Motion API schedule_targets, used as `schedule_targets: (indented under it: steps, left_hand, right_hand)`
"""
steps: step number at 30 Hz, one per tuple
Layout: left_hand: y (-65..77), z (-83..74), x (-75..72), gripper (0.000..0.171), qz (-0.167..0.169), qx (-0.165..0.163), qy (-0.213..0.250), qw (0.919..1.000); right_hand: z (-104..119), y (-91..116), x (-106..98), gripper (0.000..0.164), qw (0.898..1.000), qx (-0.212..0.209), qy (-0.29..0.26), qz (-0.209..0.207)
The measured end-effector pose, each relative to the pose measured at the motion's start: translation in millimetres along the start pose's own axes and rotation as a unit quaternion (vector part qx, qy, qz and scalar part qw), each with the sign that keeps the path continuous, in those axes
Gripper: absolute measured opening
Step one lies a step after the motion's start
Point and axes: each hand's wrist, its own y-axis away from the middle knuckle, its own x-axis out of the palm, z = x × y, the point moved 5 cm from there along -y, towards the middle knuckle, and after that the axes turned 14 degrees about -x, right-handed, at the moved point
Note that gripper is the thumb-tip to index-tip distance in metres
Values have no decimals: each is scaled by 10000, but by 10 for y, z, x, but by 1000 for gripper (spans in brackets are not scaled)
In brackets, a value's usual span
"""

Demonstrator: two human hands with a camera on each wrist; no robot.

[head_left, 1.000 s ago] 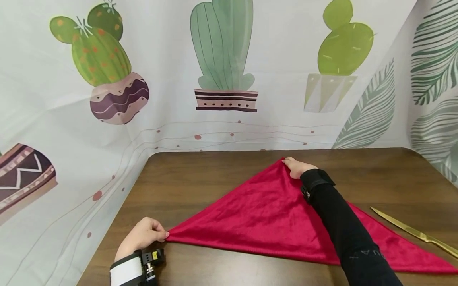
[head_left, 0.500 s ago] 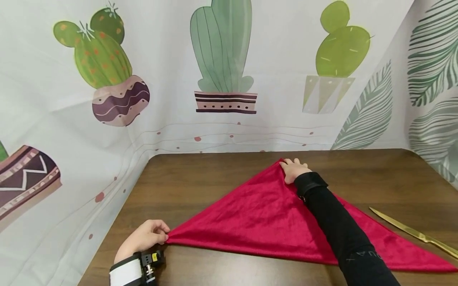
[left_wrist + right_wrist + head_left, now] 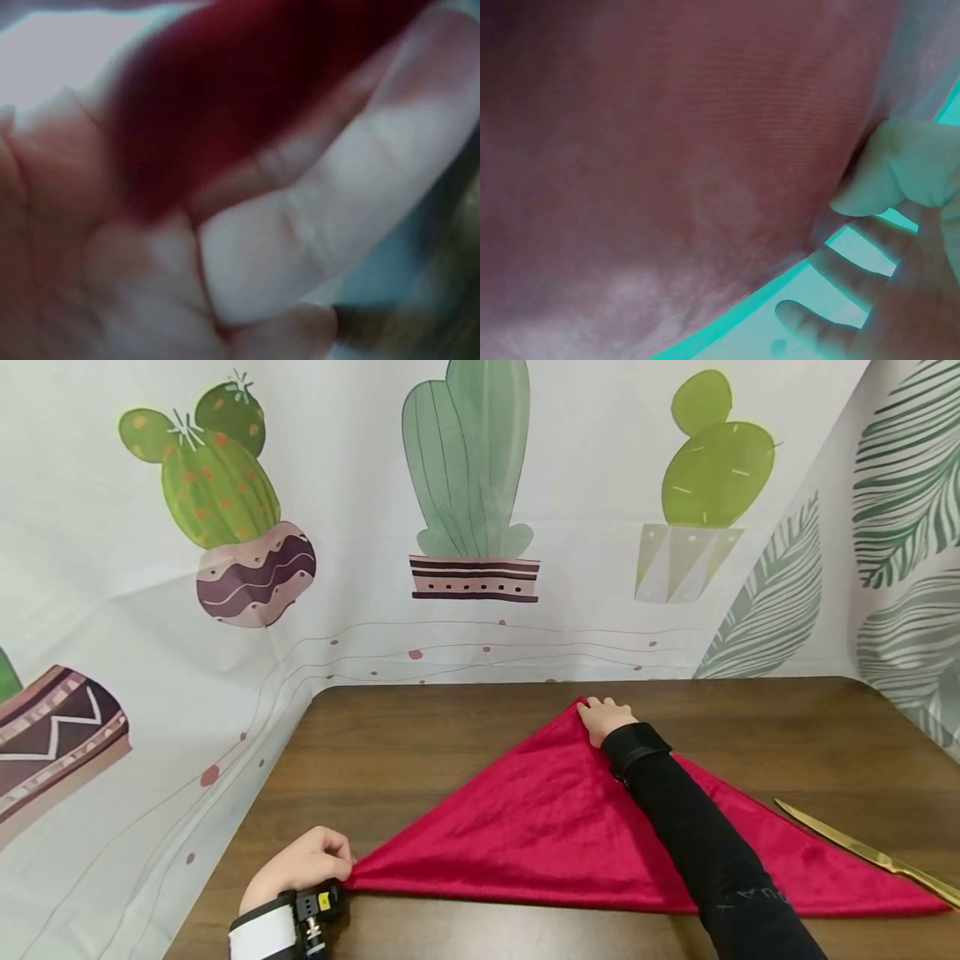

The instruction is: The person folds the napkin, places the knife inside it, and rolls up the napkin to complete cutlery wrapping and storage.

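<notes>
A red velvety cloth [image 3: 510, 835] lies on the table in a wide triangle, its long edge toward me. At its left corner my left hand [image 3: 303, 862] pinches the tip, fingers curled. In the left wrist view, blurred red cloth [image 3: 225, 97] runs between the thumb side and the fingers of that hand [image 3: 300, 225]. My right hand [image 3: 604, 719] is at the far peak. The right wrist view has the thumb [image 3: 885, 169] and a finger pinching the cloth's edge, the other fingers spread apart. The right forearm covers part of the cloth.
A gold-coloured knife [image 3: 847, 842] lies slantwise at the right, its handle beside or over the cloth's right end; I cannot tell which. The brown wooden table [image 3: 390, 727] ends at a white hanging [image 3: 337, 527] printed with cacti and leaves.
My right hand has drawn the cloth's peak a little to the left. The cloth's right tip has shifted left and closer to the knife. The left hand's fingers have curled in more.
</notes>
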Motion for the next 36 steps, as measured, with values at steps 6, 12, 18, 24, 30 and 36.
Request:
schedule_targets:
  steps: [6, 12, 18, 24, 30, 36]
  left_hand:
    - [15, 0, 8, 11, -5, 2, 94, 10000]
    - [-23, -35, 53, 8, 81, 207, 84, 9997]
    - [-43, -39, 77, 9, 211, 225, 176, 9994]
    - [-44, -75, 94, 6, 180, 264, 85, 9995]
    - [-72, -73, 141, 4, 170, 318, -129, 9993]
    - [-84, -105, 69, 4, 165, 535, -133, 9983]
  right_hand:
    - [58, -52, -19, 57, 9999, 74, -86, 25]
    - [69, -67, -22, 55, 9999, 48, -138, 51]
    - [65, -108, -13, 52, 9999, 21, -161, 2]
    - [96, -152, 10, 42, 9983, 409, 327, -243]
    - [160, -36, 85, 36, 9981, 465, 352, -210]
    - [123, 310, 6, 52, 9986, 115, -424, 300]
